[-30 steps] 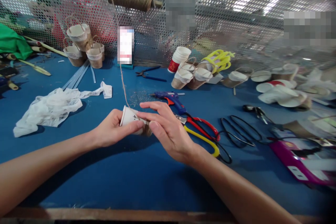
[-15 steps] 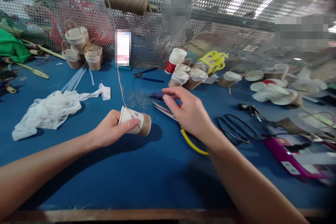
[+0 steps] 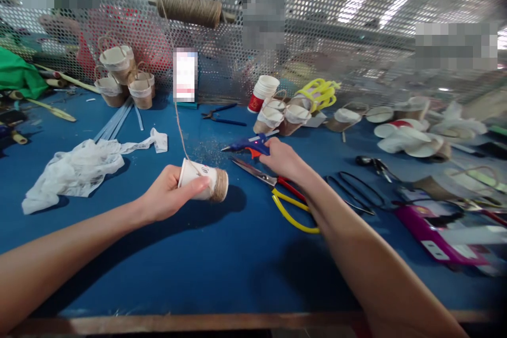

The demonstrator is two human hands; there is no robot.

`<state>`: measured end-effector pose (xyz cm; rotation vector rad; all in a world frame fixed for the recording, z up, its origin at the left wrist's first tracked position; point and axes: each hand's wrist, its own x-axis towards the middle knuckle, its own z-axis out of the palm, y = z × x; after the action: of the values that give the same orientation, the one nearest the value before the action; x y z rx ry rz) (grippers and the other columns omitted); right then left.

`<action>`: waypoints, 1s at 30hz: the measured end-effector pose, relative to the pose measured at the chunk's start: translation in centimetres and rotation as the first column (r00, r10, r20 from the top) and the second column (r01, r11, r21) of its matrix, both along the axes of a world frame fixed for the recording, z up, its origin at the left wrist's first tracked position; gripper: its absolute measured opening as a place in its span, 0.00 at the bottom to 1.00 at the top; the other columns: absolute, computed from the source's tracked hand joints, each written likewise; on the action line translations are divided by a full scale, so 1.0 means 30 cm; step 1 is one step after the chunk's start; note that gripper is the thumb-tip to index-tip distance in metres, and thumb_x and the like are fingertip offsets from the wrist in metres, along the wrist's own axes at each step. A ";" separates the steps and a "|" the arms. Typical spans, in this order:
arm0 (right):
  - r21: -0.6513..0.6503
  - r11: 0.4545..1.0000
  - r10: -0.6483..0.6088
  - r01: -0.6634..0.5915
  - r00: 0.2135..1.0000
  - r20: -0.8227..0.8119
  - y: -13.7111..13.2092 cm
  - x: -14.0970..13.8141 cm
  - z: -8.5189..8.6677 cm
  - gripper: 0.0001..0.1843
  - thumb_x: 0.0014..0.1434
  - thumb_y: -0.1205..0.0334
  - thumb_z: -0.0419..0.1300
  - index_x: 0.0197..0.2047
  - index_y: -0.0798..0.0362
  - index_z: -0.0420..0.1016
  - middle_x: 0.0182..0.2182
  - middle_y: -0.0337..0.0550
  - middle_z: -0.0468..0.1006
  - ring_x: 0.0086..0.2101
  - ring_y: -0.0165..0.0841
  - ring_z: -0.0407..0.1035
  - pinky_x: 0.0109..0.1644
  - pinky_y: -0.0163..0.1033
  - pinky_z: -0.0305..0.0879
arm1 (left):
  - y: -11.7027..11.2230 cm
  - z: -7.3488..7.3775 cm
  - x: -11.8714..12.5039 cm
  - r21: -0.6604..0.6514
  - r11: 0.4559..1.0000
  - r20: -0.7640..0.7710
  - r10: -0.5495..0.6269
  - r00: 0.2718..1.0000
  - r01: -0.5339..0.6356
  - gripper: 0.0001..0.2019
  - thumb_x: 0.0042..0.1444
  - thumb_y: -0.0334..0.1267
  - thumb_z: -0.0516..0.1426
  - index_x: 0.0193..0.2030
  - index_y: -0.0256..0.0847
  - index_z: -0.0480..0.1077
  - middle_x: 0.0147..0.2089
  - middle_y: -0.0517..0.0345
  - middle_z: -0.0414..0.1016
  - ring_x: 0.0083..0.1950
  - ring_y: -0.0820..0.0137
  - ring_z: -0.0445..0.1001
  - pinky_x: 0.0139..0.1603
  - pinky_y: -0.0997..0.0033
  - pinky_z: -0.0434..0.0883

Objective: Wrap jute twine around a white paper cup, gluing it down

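Observation:
My left hand [image 3: 168, 193] is wrapped round a white paper cup [image 3: 195, 171] lying on its side above the table. Brown twine [image 3: 220, 185] circles the cup's right end, and a strand runs from the cup up to the twine spool [image 3: 189, 8] on the mesh. My right hand [image 3: 283, 158] has its fingers closed round the handle of a blue glue gun [image 3: 247, 143], whose nozzle points left. Just below it lie scissors [image 3: 273, 179] with one red and one yellow handle, partly hidden by my right forearm.
White lace [image 3: 79, 171] lies at the left near clear glue sticks [image 3: 114, 121]. Twine-wrapped cups [image 3: 140, 92] stand behind, with more cups [image 3: 295, 116] at the back right. Blue-handled pliers [image 3: 225, 116] lie mid-table. A purple case [image 3: 439, 237] is at the right.
My right hand has closed on the handle of the glue gun, where before it reached over it with fingers bent. My left hand and the cup stay nearly in place.

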<state>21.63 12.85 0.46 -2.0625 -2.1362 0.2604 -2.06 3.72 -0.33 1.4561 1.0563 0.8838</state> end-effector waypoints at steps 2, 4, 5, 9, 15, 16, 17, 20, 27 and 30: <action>0.045 0.999 -0.011 0.015 0.995 -0.095 -0.038 -0.002 0.042 0.19 0.48 0.65 0.57 0.45 0.61 0.63 0.39 0.55 0.73 0.38 0.40 0.68 0.39 0.41 0.63 | 0.002 0.003 0.001 0.003 1.000 -0.002 0.003 1.000 -0.003 0.12 0.48 0.41 0.53 0.23 0.33 0.69 0.22 0.60 0.63 0.24 0.77 0.58 0.24 0.78 0.58; 0.046 0.999 0.031 -0.019 0.963 -0.267 -0.093 -0.007 0.087 0.17 0.50 0.61 0.56 0.44 0.57 0.62 0.35 0.47 0.74 0.33 0.33 0.69 0.36 0.36 0.65 | 0.004 0.007 0.002 0.012 1.000 -0.002 0.009 1.000 -0.009 0.12 0.48 0.41 0.53 0.22 0.33 0.68 0.23 0.59 0.65 0.25 0.77 0.59 0.25 0.77 0.60; 0.013 0.998 0.065 -0.067 0.869 -0.491 -0.122 -0.012 0.107 0.15 0.50 0.58 0.57 0.40 0.55 0.63 0.30 0.43 0.73 0.28 0.30 0.69 0.32 0.36 0.66 | 0.004 0.008 0.003 0.018 1.000 -0.001 0.011 1.000 -0.011 0.12 0.48 0.41 0.53 0.22 0.34 0.68 0.24 0.59 0.66 0.25 0.77 0.60 0.26 0.77 0.61; -0.138 0.962 0.056 -0.237 0.663 -0.747 -0.231 -0.037 0.160 0.14 0.47 0.52 0.59 0.26 0.55 0.67 0.18 0.37 0.70 0.18 0.26 0.65 0.22 0.32 0.62 | 0.008 0.003 0.002 0.063 0.998 -0.029 0.029 0.999 -0.028 0.12 0.50 0.41 0.52 0.24 0.33 0.68 0.24 0.58 0.67 0.25 0.76 0.61 0.27 0.76 0.63; -0.137 0.959 0.079 -0.248 0.700 -0.710 -0.305 -0.071 0.154 0.13 0.48 0.53 0.59 0.32 0.55 0.71 0.17 0.37 0.71 0.17 0.26 0.64 0.19 0.31 0.64 | 0.019 -0.021 -0.013 0.329 0.944 -0.215 0.074 0.974 0.001 0.14 0.53 0.39 0.50 0.20 0.34 0.64 0.18 0.64 0.57 0.21 0.78 0.54 0.20 0.78 0.56; -0.139 0.966 0.062 -0.220 0.713 -0.698 -0.308 -0.073 0.147 0.13 0.48 0.53 0.59 0.30 0.56 0.71 0.16 0.37 0.70 0.17 0.26 0.63 0.18 0.32 0.63 | 0.021 -0.024 -0.015 0.370 0.929 -0.236 0.073 0.969 0.020 0.15 0.53 0.38 0.49 0.19 0.34 0.63 0.18 0.65 0.55 0.20 0.79 0.52 0.19 0.78 0.55; -0.140 0.971 0.047 -0.193 0.731 -0.681 -0.310 -0.075 0.138 0.13 0.48 0.53 0.59 0.28 0.55 0.70 0.15 0.37 0.69 0.16 0.26 0.63 0.18 0.32 0.63 | 0.024 -0.028 -0.016 0.400 0.916 -0.249 0.072 0.966 0.035 0.15 0.53 0.38 0.49 0.18 0.35 0.62 0.17 0.65 0.53 0.20 0.79 0.51 0.19 0.78 0.54; -0.120 0.980 0.049 -0.159 0.775 -0.630 -0.311 -0.079 0.119 0.12 0.48 0.53 0.58 0.25 0.55 0.68 0.13 0.35 0.67 0.15 0.25 0.61 0.18 0.32 0.61 | 0.033 -0.040 -0.019 0.421 0.905 -0.259 0.067 0.963 0.051 0.16 0.54 0.37 0.48 0.18 0.35 0.60 0.18 0.65 0.53 0.20 0.79 0.51 0.20 0.78 0.54; -0.057 0.968 0.172 -0.244 0.815 -0.553 -0.313 -0.089 0.112 0.11 0.51 0.54 0.56 0.24 0.53 0.66 0.10 0.30 0.62 0.13 0.25 0.57 0.16 0.32 0.55 | 0.055 -0.068 -0.027 0.332 0.942 -0.314 0.056 0.948 0.055 0.16 0.53 0.39 0.49 0.18 0.35 0.62 0.17 0.65 0.55 0.20 0.78 0.52 0.19 0.79 0.56; -0.034 0.964 0.212 -0.263 0.842 -0.497 -0.314 -0.090 0.108 0.10 0.52 0.56 0.55 0.25 0.52 0.67 0.09 0.29 0.61 0.12 0.25 0.56 0.16 0.33 0.53 | 0.061 -0.073 -0.029 0.254 0.966 -0.320 0.034 0.947 0.051 0.14 0.53 0.40 0.49 0.23 0.34 0.68 0.20 0.62 0.63 0.22 0.77 0.59 0.22 0.78 0.60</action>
<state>18.94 3.44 3.71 -1.5404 -2.0699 0.8433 -2.92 5.55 -2.54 1.8712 1.2052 0.8170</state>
